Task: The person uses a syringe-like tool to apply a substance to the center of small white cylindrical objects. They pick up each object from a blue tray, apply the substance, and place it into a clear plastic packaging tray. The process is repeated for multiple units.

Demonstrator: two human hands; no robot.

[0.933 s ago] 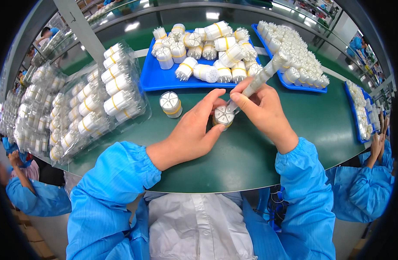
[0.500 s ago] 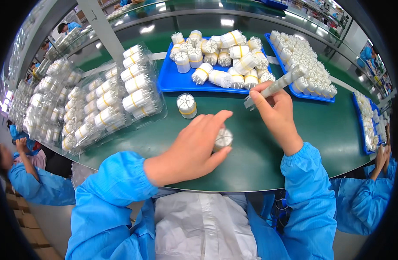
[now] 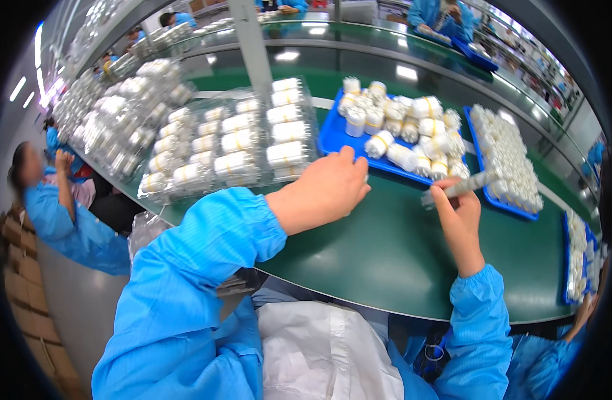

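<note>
My left hand is over the green table, beside the near left corner of the blue tray. Its fingers are curled down, and a sliver of something pale shows at the fingertips; the rest is hidden by the hand. My right hand pinches a grey, translucent stick-shaped tool between thumb and fingers, in front of the same tray. Heaped in that tray are several white cylinders with yellow bands and spiky ends, some upright and some on their sides.
Clear plastic trays of banded white cylinders stand left, with more wrapped stacks behind. Right of the heap lies a blue tray packed with upright pieces; another tray is farther right. A post rises behind. Co-workers sit nearby.
The view has swung, so the trays appear farther right. My left hand has moved forward toward the tray corner. The two cylinders on the table are out of sight. My right hand keeps the tool.
</note>
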